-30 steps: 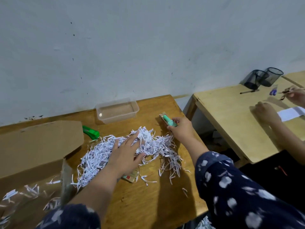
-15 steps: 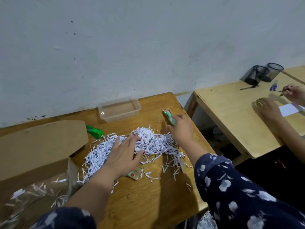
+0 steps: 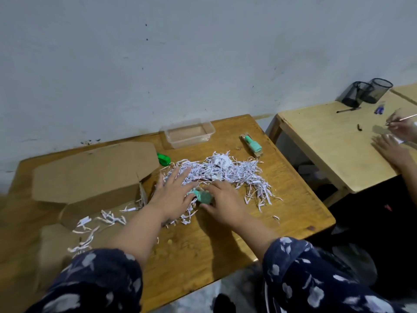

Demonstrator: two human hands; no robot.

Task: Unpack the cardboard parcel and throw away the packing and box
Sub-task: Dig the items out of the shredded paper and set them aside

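- Wooden desk point(image 3: 225, 233) against a pale grey wall point(image 3: 203, 53); that's my whole workspace.
- Cardboard parcel point(image 3: 90, 177) sits at the desk's left end, flaps open. A few paper strips lie on its near flap.
- Shredded paper packing point(image 3: 237, 172) is heaped mid-desk, just right of the parcel, with strands trailing toward the front edge.
- My left hand point(image 3: 173, 193) lies flat on the left part of the heap, fingers straight and spread, gripping nothing.
- My right hand point(image 3: 222, 199) is at the heap's near edge, fingers curled onto a small green item point(image 3: 203, 196). It's blurred; looks like a hold, but I can't tell how firm.
- That green item sits between my two hands, partly under paper.
- Second green item on a brown card backing point(image 3: 252, 145) lies alone at the far right of the desk, apart from the heap.
- Clear plastic tub point(image 3: 189, 132) stands at the back by the wall.
- Bright green object point(image 3: 164, 159) peeks out between the parcel flap and the heap; can't identify it.
- Lighter wooden table point(image 3: 327, 150) to the right, with two dark mesh pen cups point(image 3: 366, 92) at its back.
- Another person's hands point(image 3: 392, 147) rest on that table.
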